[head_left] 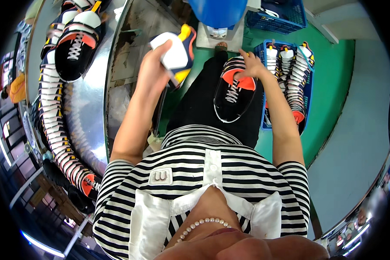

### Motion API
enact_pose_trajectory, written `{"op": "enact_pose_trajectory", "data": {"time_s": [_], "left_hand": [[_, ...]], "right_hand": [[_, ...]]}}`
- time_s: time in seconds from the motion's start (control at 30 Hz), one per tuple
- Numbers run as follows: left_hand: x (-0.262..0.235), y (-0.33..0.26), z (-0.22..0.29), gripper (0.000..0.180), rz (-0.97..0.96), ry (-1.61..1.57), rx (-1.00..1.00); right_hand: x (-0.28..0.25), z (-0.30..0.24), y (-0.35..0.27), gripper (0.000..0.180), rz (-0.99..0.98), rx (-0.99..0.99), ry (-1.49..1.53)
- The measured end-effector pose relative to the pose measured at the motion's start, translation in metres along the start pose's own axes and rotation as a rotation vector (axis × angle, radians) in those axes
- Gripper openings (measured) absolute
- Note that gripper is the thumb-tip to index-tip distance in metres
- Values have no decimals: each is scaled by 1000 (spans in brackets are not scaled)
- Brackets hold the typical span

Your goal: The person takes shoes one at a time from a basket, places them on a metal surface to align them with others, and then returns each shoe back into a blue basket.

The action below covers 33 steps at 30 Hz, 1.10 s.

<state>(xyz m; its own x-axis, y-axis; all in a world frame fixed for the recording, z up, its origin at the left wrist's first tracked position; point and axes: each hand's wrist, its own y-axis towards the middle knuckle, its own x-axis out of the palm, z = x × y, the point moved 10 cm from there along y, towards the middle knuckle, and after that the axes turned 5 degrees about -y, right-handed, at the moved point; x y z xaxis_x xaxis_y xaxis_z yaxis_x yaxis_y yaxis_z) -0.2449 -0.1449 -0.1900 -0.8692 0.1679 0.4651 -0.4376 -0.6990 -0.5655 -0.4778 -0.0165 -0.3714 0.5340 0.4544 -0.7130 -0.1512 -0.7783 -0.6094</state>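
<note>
We hold the black shoe upper (232, 102) just left of the blue crate (309, 93), right hand (252, 67) nearly closed on it. Farther left, our left hand (155, 65) curls around a blurred object, probably another upper (175, 54), short of the metal table's (84, 104) edge. Green floor (331, 95) opens right of the crate.

Piece (176, 54) in my left grip (157, 65): white, navy, yellow, some coral edging. Upper (223, 100) in my right grip (255, 67): black toe, coral lining, pale laces (233, 93), white rim. My shirt (255, 162): black-and-white stripes, white collar (266, 212). Trousers (190, 106) black. Floor (333, 91) green. Desk (83, 115) silvery. Nearest stool-like round thing (218, 13), blue.
</note>
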Motion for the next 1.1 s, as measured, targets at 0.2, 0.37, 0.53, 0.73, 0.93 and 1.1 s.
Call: {"op": "enact_pose_trajectory", "data": {"time_s": [0.2,0.37,0.53,0.73,0.93,1.1], "left_hand": [[-30,-169,150,39,280,311,796],[-220,-102,221,30,674,407,905],[-195,63,255,30,322,460,681],[-134,-17,261,46,582,876,1471],[51,-94,-11,32,-562,554,467],[86,-51,-84,47,-383,195,51]], "right_hand": [[30,48,16,64,403,20,112],[-49,0,-68,67,705,37,253],[-86,-26,-134,67,1040,-155,289],[-91,-23,-166,62,1113,-135,726],[-111,-31,-176,83,1234,140,471],[-119,-129,-196,105,946,-216,761]]}}
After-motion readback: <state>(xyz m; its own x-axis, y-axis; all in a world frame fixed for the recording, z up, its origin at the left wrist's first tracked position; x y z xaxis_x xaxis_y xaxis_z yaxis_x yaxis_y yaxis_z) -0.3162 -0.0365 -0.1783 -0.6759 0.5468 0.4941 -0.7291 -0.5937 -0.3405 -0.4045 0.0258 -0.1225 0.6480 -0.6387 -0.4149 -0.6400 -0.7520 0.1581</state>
